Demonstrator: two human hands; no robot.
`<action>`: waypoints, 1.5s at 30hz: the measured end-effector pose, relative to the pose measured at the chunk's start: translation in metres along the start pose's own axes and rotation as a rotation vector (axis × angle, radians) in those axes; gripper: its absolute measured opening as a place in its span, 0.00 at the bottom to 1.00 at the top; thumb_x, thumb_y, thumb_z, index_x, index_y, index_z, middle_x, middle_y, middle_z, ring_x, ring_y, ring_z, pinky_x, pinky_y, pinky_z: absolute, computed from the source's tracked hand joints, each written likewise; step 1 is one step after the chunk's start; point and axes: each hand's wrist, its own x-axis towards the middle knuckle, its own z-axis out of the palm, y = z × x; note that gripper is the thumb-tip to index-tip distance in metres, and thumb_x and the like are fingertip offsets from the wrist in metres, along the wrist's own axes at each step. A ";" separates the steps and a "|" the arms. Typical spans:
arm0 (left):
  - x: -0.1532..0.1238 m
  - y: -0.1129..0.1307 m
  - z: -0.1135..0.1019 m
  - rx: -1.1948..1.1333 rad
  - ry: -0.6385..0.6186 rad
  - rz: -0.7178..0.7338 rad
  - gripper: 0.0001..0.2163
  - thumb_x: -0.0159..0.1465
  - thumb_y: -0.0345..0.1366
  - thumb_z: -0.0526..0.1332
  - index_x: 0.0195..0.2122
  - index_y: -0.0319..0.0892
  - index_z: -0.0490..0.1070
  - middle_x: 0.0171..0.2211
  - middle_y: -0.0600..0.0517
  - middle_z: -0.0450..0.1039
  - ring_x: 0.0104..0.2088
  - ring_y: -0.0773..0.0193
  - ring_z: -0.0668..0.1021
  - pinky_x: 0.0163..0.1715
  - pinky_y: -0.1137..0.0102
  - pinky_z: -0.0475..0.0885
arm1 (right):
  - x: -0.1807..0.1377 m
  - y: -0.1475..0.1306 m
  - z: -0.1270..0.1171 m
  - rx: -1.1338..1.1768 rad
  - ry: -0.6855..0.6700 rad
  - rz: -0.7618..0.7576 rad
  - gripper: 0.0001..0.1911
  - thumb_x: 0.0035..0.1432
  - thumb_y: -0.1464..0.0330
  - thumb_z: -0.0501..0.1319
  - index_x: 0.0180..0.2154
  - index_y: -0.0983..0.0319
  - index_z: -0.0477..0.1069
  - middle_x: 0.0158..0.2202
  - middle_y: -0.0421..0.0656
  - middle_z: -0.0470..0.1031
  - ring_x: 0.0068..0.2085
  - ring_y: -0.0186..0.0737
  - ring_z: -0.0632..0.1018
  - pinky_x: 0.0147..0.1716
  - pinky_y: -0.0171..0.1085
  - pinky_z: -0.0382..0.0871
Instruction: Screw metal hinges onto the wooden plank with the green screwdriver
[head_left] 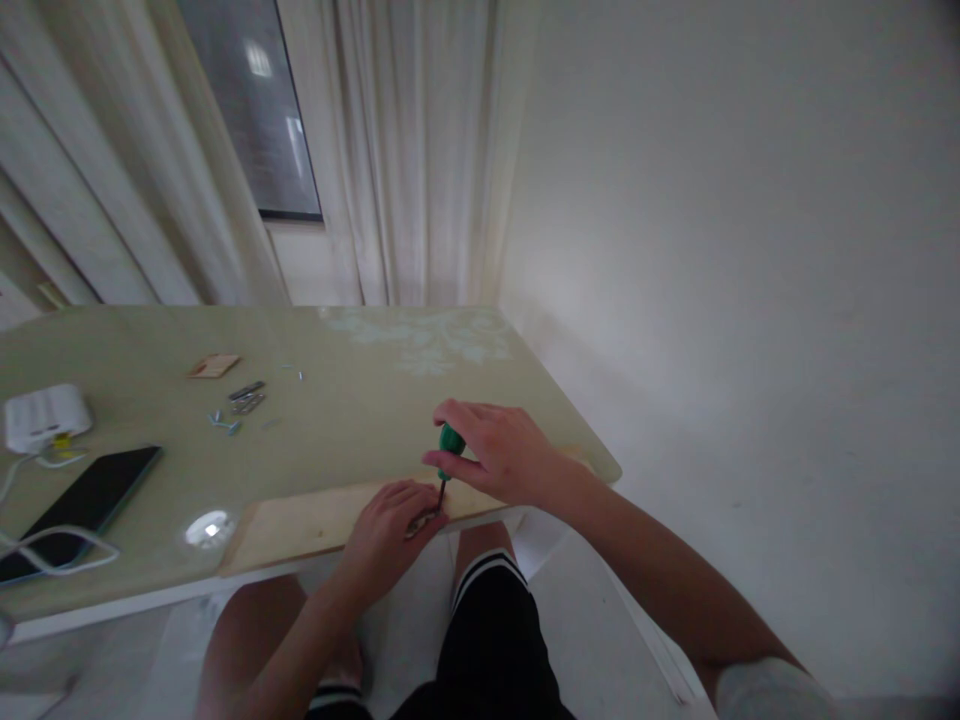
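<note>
My right hand is closed around the green handle of a screwdriver. Its dark shaft points down, with the tip at a small metal hinge on a pale wooden board. The board lies along the table's front edge. My left hand presses and grips the hinge against the board, its fingers partly covering it. Any screw under the screwdriver tip is too small or hidden to make out.
On the green-topped table lie several metal hinges, several screws and a small wooden piece. A black phone, a white cable and a white box-shaped device sit left. A wall stands right.
</note>
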 end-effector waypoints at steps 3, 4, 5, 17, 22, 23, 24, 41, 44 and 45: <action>-0.003 -0.002 -0.001 -0.003 -0.031 0.000 0.08 0.64 0.37 0.72 0.43 0.48 0.77 0.48 0.51 0.83 0.50 0.53 0.82 0.54 0.58 0.76 | -0.001 0.003 0.003 -0.022 0.003 0.044 0.22 0.71 0.47 0.57 0.51 0.57 0.67 0.38 0.43 0.82 0.36 0.43 0.80 0.32 0.37 0.59; -0.004 -0.003 -0.001 -0.004 -0.042 0.002 0.09 0.64 0.36 0.73 0.44 0.48 0.77 0.49 0.51 0.83 0.50 0.53 0.82 0.54 0.58 0.76 | -0.001 0.004 0.004 -0.023 0.001 0.051 0.22 0.71 0.47 0.58 0.51 0.57 0.67 0.38 0.43 0.82 0.36 0.43 0.80 0.31 0.37 0.58; -0.004 -0.003 -0.001 -0.006 -0.050 0.003 0.08 0.64 0.36 0.73 0.43 0.48 0.78 0.49 0.51 0.83 0.50 0.53 0.82 0.54 0.58 0.76 | -0.002 0.004 0.004 -0.015 -0.004 0.053 0.21 0.71 0.48 0.58 0.51 0.57 0.66 0.38 0.43 0.83 0.36 0.43 0.80 0.32 0.37 0.59; 0.007 -0.005 -0.003 0.004 -0.051 -0.012 0.02 0.67 0.36 0.69 0.39 0.47 0.79 0.46 0.51 0.84 0.47 0.55 0.83 0.51 0.60 0.76 | 0.004 0.006 0.006 0.067 0.019 0.028 0.12 0.73 0.61 0.57 0.55 0.56 0.66 0.46 0.45 0.81 0.43 0.43 0.80 0.39 0.38 0.67; 0.009 -0.006 -0.005 -0.021 -0.085 -0.008 0.02 0.67 0.36 0.70 0.40 0.47 0.78 0.47 0.51 0.84 0.48 0.56 0.83 0.53 0.61 0.75 | 0.007 0.010 0.012 0.124 0.035 -0.004 0.10 0.74 0.61 0.56 0.53 0.56 0.66 0.45 0.42 0.82 0.42 0.41 0.80 0.39 0.36 0.66; 0.011 -0.007 -0.005 -0.024 -0.094 -0.011 0.02 0.67 0.36 0.70 0.39 0.47 0.78 0.46 0.51 0.84 0.47 0.56 0.83 0.52 0.61 0.75 | 0.007 0.011 0.013 0.151 0.041 -0.052 0.12 0.73 0.63 0.56 0.55 0.56 0.65 0.48 0.43 0.81 0.45 0.41 0.80 0.42 0.37 0.66; 0.013 -0.008 -0.006 -0.028 -0.104 -0.017 0.02 0.67 0.36 0.70 0.38 0.47 0.79 0.45 0.51 0.84 0.47 0.56 0.83 0.52 0.61 0.75 | 0.007 0.011 0.013 0.167 0.054 -0.084 0.14 0.72 0.65 0.56 0.57 0.56 0.64 0.51 0.44 0.80 0.48 0.41 0.80 0.44 0.37 0.67; 0.112 -0.089 0.001 -0.214 -0.180 -0.151 0.12 0.65 0.46 0.67 0.40 0.42 0.81 0.39 0.48 0.84 0.37 0.58 0.83 0.39 0.67 0.76 | 0.095 0.068 0.056 0.073 0.278 0.249 0.15 0.71 0.59 0.55 0.55 0.56 0.64 0.44 0.44 0.80 0.37 0.42 0.78 0.35 0.36 0.62; 0.126 -0.099 0.001 -0.224 -0.193 -0.150 0.15 0.66 0.49 0.66 0.38 0.41 0.82 0.33 0.49 0.83 0.31 0.60 0.82 0.33 0.68 0.75 | 0.106 0.078 0.065 0.026 0.296 0.342 0.18 0.71 0.52 0.55 0.54 0.54 0.66 0.38 0.42 0.80 0.34 0.42 0.77 0.33 0.36 0.61; 0.129 -0.101 0.000 -0.221 -0.194 -0.143 0.16 0.65 0.49 0.67 0.38 0.41 0.82 0.32 0.50 0.82 0.31 0.60 0.81 0.33 0.68 0.75 | 0.108 0.082 0.068 0.038 0.302 0.339 0.18 0.72 0.52 0.54 0.54 0.55 0.66 0.37 0.42 0.80 0.34 0.42 0.78 0.34 0.36 0.62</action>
